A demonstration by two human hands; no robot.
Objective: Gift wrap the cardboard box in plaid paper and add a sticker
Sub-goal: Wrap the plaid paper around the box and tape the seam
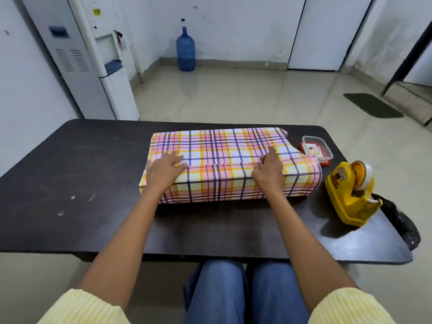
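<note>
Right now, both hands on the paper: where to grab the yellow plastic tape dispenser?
Likely across the mid-body flanks of the yellow plastic tape dispenser, from above, with the nearer right hand. Its roll fills the far end, a metal cutter juts at the near end, leaving the middle safest.

White water dispenser (102,66), blue water jug (185,51), green mat (371,105)

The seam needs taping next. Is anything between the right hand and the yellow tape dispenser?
Nothing visible blocks it. The right hand pinches the plaid paper at the seam on top; the tape dispenser stands on the table just past the paper's right end, with only bare tabletop between.
</note>
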